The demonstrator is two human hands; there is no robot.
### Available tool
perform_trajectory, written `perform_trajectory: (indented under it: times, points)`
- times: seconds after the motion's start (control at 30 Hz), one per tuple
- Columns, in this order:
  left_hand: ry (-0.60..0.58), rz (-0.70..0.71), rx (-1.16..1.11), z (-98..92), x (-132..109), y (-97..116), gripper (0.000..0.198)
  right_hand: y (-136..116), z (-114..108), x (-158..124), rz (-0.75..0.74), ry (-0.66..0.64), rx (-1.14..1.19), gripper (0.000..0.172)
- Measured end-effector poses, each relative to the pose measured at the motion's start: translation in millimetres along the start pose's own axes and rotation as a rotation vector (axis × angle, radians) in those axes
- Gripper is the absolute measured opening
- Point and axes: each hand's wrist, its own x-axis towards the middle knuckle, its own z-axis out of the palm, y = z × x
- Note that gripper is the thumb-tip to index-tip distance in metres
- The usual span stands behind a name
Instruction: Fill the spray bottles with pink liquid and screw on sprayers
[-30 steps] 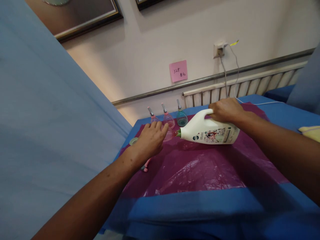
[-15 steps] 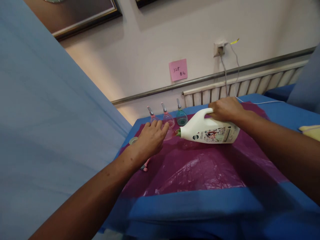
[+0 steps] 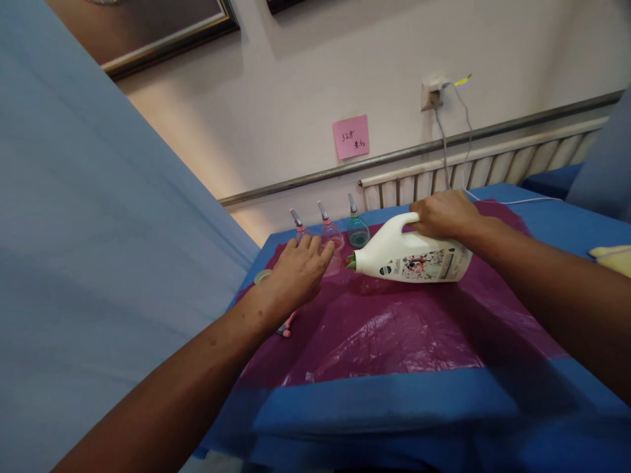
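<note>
My right hand (image 3: 444, 213) is closed round the handle of a large cream-white jug (image 3: 419, 259) with a floral label. The jug lies tilted on its side, its green spout (image 3: 351, 263) pointing left. At that spout is a clear pink bottle (image 3: 332, 264), with my left hand (image 3: 303, 266) closed round it; my fingers hide most of it. Whether liquid is flowing, I cannot make out. Behind stand two clear pink bottles with grey tops (image 3: 331, 233) (image 3: 302, 230) and a teal bottle (image 3: 359, 231) with liquid inside. By my left wrist lies a pink-and-grey bottle top (image 3: 286, 328).
A purple plastic sheet (image 3: 374, 335) covers part of the blue-draped table (image 3: 394, 401). A pale round lid (image 3: 263, 276) lies left of my hand. Blue curtain (image 3: 98, 230) hangs at left; radiator (image 3: 483, 161), cable and wall socket (image 3: 432, 97) are behind. Yellow cloth (image 3: 614, 258) lies at right.
Almost nothing differs. Both hands, the jug and the pink bottle keep their places; reddish colour at the spout looks fainter now.
</note>
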Motion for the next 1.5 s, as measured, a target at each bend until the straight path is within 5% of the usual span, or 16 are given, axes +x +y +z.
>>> perform_trajectory:
  times: [1.5]
  points:
    - [0.047, 0.059, 0.078, -9.7, 9.1, -1.8, 0.062, 0.5, 2.6, 2.7, 0.004, 0.005, -0.018, 0.055]
